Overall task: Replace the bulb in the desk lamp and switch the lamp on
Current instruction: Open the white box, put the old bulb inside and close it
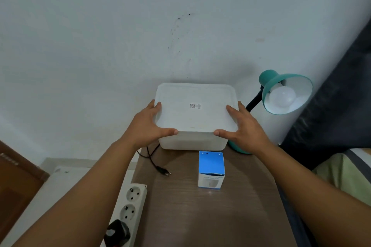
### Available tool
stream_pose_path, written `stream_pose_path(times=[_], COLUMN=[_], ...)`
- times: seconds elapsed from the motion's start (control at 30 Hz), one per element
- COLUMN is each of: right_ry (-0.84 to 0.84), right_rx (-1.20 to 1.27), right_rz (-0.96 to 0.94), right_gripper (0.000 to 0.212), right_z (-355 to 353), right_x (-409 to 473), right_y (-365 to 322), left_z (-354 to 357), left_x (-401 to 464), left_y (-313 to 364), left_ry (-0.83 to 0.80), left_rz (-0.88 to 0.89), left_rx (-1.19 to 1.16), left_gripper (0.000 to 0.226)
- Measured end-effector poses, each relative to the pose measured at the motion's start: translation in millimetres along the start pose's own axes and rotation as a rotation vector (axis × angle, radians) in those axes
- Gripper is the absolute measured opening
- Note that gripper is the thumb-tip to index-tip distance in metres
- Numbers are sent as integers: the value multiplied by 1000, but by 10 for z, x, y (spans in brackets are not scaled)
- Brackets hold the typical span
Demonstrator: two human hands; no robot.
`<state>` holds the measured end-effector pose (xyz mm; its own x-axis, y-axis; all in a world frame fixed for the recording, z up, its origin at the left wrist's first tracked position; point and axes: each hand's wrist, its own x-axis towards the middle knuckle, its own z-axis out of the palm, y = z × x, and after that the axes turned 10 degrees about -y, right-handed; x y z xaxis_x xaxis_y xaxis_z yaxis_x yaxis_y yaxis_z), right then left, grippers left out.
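Two hands [148,126] [244,128] around white box [195,114]

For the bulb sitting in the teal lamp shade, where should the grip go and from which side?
Grip the bulb on its round white dome, coming in through the shade's open mouth, which faces the camera and slightly right. The shade rim surrounds the rest, so fingertips must wrap the dome from the front.
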<state>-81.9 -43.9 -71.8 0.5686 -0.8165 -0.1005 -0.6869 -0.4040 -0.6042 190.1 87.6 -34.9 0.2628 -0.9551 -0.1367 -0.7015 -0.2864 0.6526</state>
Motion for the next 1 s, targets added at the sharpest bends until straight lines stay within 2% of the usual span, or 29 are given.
stream_pose_path(times=[0.17,0.57,0.73,0.83,0.93,1.0], right_ry=[-35,-74,-93,-112,-47,55], right_rx=[-39,-47,-32,-60,-108,-91], right_rz=[31,53,49,66,52,-1], right_gripper=[114,121,111,114,116,102], right_z=[-33,-32,-17,-45,-72,-79], right_x=[129,279,222,189,120,36], right_y=[8,87,73,28,-34,-115], left_z=[20,-3,41,48,20,-3], left_x=[159,314,275,240,142,39], left_y=[-71,-151,-160,-165,-184,-223], left_ry=[-26,-54,-55,-53,-50,-27], left_rz=[-12,-38,-44,-43,-37,-39], left_rx=[-100,-119,-118,-105,-120,-137], left_gripper=[115,117,117,116,112,107])
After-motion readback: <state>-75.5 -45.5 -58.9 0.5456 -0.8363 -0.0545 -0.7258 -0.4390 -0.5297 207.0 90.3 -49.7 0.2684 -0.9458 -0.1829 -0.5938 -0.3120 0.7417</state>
